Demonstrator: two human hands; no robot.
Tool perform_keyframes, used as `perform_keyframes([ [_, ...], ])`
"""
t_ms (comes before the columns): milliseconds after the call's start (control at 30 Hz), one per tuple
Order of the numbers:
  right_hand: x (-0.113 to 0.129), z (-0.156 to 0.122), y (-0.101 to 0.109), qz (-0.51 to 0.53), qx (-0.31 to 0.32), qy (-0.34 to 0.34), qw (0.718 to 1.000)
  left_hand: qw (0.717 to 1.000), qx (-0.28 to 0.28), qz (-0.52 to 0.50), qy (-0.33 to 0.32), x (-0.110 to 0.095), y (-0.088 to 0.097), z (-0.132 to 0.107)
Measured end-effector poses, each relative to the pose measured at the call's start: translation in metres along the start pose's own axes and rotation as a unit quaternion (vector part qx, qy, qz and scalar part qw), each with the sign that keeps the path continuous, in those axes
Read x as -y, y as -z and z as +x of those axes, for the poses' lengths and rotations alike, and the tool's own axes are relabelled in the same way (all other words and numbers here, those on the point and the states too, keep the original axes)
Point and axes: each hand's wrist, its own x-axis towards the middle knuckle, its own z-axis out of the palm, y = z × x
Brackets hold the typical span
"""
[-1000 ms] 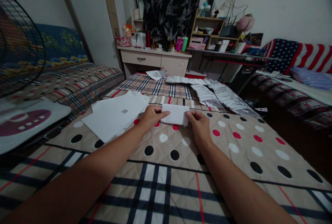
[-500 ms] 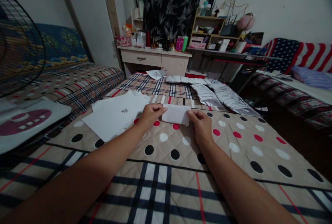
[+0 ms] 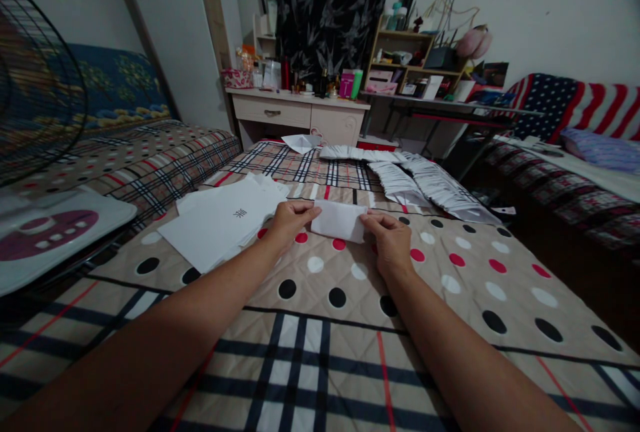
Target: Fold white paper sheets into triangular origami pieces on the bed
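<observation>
Over a polka-dot quilt, the left hand and right hand span a folded-looking white paper.
Both hands' fingers pinch its opposite ends, with loose sheets near on the left and rows of stacked papers beyond, rightward. Light, even pinches and aligned edges should keep it square; tugging could crease it.

The left hand and right hand face each other, slightly apart, each pinching with fingers curled. Both bare forearms stretch forward, converging toward the hands.
</observation>
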Motion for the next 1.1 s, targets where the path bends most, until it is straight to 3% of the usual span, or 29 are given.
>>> perform_keyframes([
  [267,-0.0038,0.0018,0.0011,-0.003,-0.020,-0.005,1.000,0.998,0.003,-0.063,0.023,-0.0039,-0.0030,-0.0024],
  [1100,0.0001,0.0002,0.0017,0.010,-0.036,-0.008,0.999,0.999,0.010,-0.028,0.024,-0.0084,-0.0063,-0.0051],
])
